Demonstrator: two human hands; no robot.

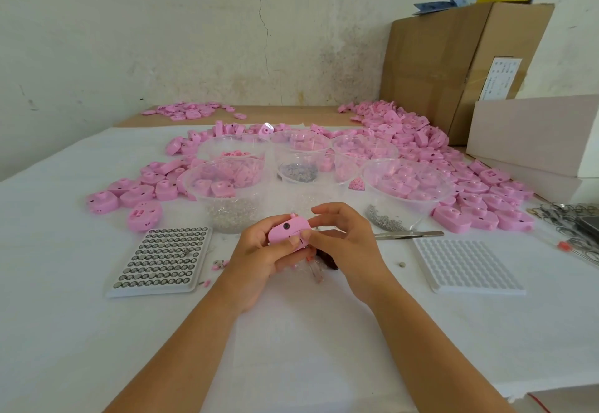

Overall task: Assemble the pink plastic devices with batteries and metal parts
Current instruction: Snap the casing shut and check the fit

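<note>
Cardboard box (453, 65): largest item, back right by the wall, well apart from my work; no obstacle.
White table cover (291, 348): bare in front of me, where both forearms reach in.
Pink shell heap (421, 147): loose housings across the back and right. I judge a dropped unit would be hard to pick out among them.
Clear bowls (227, 182): clustered just beyond the hands, holding pink parts and small metal bits. They stand between me and the heap, so any reach must go over or round them.
Battery tray (162, 258): left of the hands, nearly full of button cells.
Empty tray (466, 266): white, right of the hands, pockets vacant.
Left hand (259, 260): grasps the device from below, thumb across its front.
Right hand (346, 247): fingers curled over the device's right end, pinching it.
Pink device (288, 232): held clear of the table between both hands, dark round spot facing me. I cannot tell whether a cell is seated.
Tweezers (408, 234): flat on the cover, just right of the right hand.
Loose battery (402, 264): alone between right hand and empty tray.
Risk: an uneven squeeze could close the shell askew or spring a cell loose, and a sweeping wrist could roll the loose battery away.
</note>
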